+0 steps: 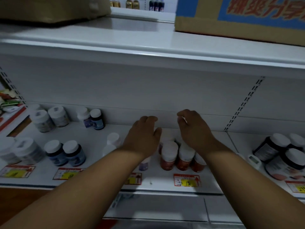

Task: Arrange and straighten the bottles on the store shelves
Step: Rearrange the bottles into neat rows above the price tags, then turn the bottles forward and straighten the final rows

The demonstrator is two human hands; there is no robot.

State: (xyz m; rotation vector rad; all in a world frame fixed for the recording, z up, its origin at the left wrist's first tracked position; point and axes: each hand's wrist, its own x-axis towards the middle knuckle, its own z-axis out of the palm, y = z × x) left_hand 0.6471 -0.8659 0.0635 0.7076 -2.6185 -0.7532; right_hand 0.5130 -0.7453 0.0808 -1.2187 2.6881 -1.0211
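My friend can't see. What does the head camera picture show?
Two bare hands reach into a white store shelf: the left hand and right hand hover with loosely curled fingers over a cluster of red bottles with white caps. More white-capped bottles stand on either side, with price tags along the front edge.

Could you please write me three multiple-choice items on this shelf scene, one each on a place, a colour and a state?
1. Where is the cardboard box with the blue panel?
A. top shelf, right
B. floor
C. among the bottles

2. What colour are the bottles between the wrists?
A. green
B. red-orange, white caps
C. yellow

3. What does the left hand hold?
A. a bottle
B. a price tag
C. nothing visible

Key: 1 A, it sits on the upper shelf; 2 B, red bodies show below white caps; 3 C, its fingers reach forward above the shelf.
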